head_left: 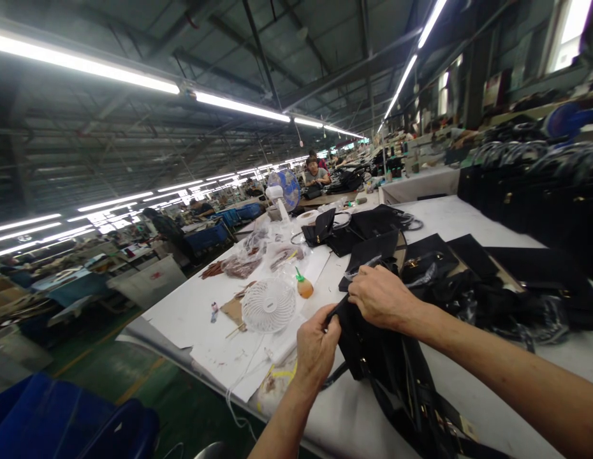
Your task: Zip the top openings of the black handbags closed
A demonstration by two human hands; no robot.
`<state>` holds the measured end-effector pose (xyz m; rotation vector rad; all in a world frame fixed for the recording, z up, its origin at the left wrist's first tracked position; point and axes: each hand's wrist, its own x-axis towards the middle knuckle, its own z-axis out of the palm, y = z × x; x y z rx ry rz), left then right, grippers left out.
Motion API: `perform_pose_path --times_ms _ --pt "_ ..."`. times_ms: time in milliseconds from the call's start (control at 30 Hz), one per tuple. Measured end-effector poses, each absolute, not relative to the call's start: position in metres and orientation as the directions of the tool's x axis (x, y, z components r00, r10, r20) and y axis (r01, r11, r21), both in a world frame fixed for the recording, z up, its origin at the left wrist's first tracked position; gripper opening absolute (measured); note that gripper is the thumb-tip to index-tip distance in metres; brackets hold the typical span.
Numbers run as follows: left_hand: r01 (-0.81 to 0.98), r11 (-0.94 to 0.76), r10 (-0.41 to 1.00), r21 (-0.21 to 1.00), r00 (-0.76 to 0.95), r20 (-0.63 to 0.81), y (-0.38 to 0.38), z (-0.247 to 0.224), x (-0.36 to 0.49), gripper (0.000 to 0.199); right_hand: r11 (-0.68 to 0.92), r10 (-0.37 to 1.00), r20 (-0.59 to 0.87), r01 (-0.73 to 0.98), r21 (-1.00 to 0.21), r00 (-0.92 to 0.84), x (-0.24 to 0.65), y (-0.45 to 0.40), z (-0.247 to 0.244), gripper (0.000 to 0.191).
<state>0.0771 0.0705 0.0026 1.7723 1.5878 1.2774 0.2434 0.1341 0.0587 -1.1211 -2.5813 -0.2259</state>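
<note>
The white counter (483,220) supports the work. The black bag (382,357) is at its near side, directly in front of the person, beside further black bags (430,255) lying to the right. The body sags into folds; treat it as soft and flexible, probably light for its size, and unlikely to slip or break under a firm grip. The straps (387,408) hang loose at the near end and may snag. Recommended hold: pinch the edge at the far end, where the material appears doubled and somewhat stiffer.

Hands: the left hand (318,347) is nearly closed, pinching the edge between thumb and fingers. The right hand (380,296) is curled closed over the same edge, just beside the left; its fingertips are partly hidden.
</note>
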Motion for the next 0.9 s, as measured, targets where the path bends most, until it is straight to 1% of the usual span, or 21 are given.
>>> perform_pose_path --times_ms 200,367,500,700,800,900 --pt "0.541 -0.251 0.933 0.803 -0.084 0.349 0.07 0.003 0.079 0.028 0.68 0.676 0.373 0.733 0.016 -0.635 0.245 0.135 0.056 0.027" --pt "0.545 -0.275 0.933 0.792 -0.048 0.357 0.068 0.006 0.079 0.028 0.681 0.664 0.389 0.731 0.041 -0.639 0.244 0.135 0.055 0.027" --pt "0.597 -0.271 0.931 0.755 -0.036 0.362 0.067 0.012 0.081 0.024 0.682 0.66 0.397 0.73 0.04 -0.638 0.244 0.133 0.056 0.028" --pt "0.671 -0.277 0.918 0.688 -0.026 0.395 0.066 0.013 0.085 0.016 0.677 0.667 0.416 0.736 0.007 -0.618 0.246 0.134 0.053 0.025" --pt "0.667 -0.268 0.92 0.695 -0.036 0.389 0.069 0.009 0.087 0.015 0.675 0.674 0.406 0.738 0.002 -0.617 0.245 0.134 0.053 0.026" --pt "0.643 -0.255 0.932 0.722 -0.036 0.361 0.075 0.01 0.088 0.014 0.672 0.69 0.366 0.741 -0.004 -0.624 0.242 0.132 0.055 0.024"
